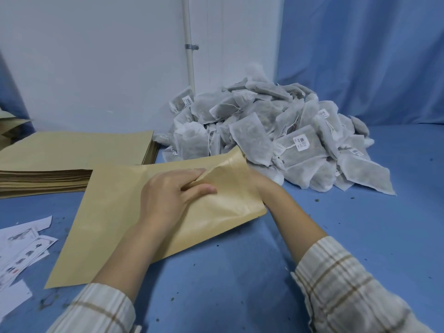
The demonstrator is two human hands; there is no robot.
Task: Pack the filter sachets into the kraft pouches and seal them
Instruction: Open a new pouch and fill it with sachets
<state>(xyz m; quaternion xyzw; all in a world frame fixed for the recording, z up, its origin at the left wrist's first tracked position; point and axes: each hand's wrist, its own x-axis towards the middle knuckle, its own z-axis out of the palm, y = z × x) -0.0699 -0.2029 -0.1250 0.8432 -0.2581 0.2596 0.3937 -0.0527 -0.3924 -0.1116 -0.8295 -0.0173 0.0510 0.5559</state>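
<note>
A flat, matte kraft pouch [115, 212] lies on the blue table [336, 224], its mouth creased upward. The left hand [168, 195] pinches the top layer; the right hand [258, 186] is inside, fingers hidden. Behind sits a heap of gauzy white filter sachets [276, 135].

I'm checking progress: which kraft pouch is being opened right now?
The single pouch lying in front of the person, its mouth held by the left hand. The others sit untouched in the flat stack at left.

Kraft pouch [115, 212] flat, mouth lifted (right end); sachets [276, 135] heaped behind.
</note>
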